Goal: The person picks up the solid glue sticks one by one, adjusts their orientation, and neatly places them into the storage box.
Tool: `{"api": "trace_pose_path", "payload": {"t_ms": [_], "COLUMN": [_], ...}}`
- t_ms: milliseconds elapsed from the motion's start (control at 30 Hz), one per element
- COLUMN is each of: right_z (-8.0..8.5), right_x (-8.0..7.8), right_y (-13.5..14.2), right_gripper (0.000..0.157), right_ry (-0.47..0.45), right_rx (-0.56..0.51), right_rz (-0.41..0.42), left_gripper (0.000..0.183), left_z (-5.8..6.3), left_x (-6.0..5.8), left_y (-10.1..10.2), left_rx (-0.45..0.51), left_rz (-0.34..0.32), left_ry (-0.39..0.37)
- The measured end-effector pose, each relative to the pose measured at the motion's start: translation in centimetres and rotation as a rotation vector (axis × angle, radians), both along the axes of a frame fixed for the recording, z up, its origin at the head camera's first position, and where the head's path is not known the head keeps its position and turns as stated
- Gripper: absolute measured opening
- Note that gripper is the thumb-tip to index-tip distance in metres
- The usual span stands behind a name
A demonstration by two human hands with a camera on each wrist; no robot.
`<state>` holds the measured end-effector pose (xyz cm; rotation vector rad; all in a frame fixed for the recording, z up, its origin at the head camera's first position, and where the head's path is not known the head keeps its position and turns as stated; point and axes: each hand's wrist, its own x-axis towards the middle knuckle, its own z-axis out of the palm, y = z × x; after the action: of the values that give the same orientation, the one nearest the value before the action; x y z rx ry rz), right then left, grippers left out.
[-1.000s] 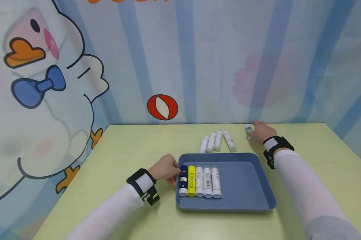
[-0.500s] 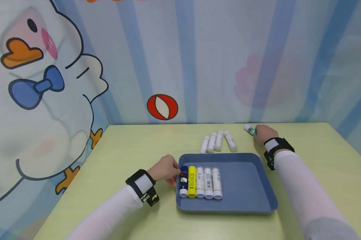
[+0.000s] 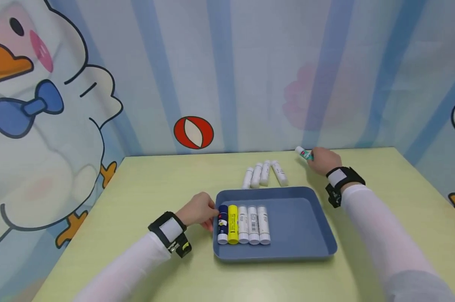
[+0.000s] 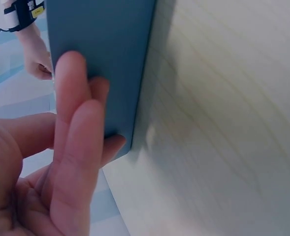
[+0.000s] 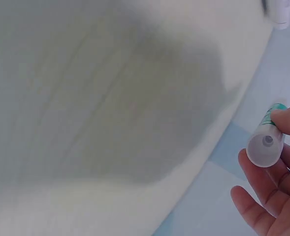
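My right hand [image 3: 325, 161] pinches a white and green glue stick [image 3: 304, 153] above the table's far right part. In the right wrist view the thumb lies on the glue stick's green label, and its round hollow end [image 5: 264, 150] faces the camera. At the left side of the blue-grey tray [image 3: 299, 226], my left hand [image 3: 198, 211] holds the wall, thumb at the rim and fingers against the outside. Inside the tray, a dark blue glue stick [image 3: 222, 224], a yellow one [image 3: 233, 224] and three white glue sticks [image 3: 253, 225] lie side by side.
Behind the tray, several white glue sticks [image 3: 265, 173] lie on the pale yellow table [image 3: 167, 180], the rightmost slanting the other way. A printed cloth backdrop [image 3: 250, 75] rises along the table's far edge.
My right hand has lifted the green-labelled glue stick off the table, tilting it with its white end to the left. The left hand stays at the tray. The head view has shifted slightly right.
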<state>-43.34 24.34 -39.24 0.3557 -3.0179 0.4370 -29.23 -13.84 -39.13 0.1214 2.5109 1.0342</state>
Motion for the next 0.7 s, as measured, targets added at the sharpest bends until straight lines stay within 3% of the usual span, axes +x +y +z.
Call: {"api": "trace_pose_path", "payload": {"t_ms": [333,700], "right_z": [4.3,6.0], "right_x": [3.4,8.9], "right_y": [-2.2,-2.8], "right_gripper": [0.029,0.025], "right_ry": [0.065,0.039], "right_rx": [-0.106,-0.149], "right_rz": [0.120,0.158], "left_gripper": [0.017,0.014], "left_z": [0.4,0.2], "left_x": [0.1,0.1], "left_y": [0.2,0.2], "left_rx": [-0.023,-0.012], "left_rz": [-0.002,0.012], "left_ry": [0.003,0.001]}}
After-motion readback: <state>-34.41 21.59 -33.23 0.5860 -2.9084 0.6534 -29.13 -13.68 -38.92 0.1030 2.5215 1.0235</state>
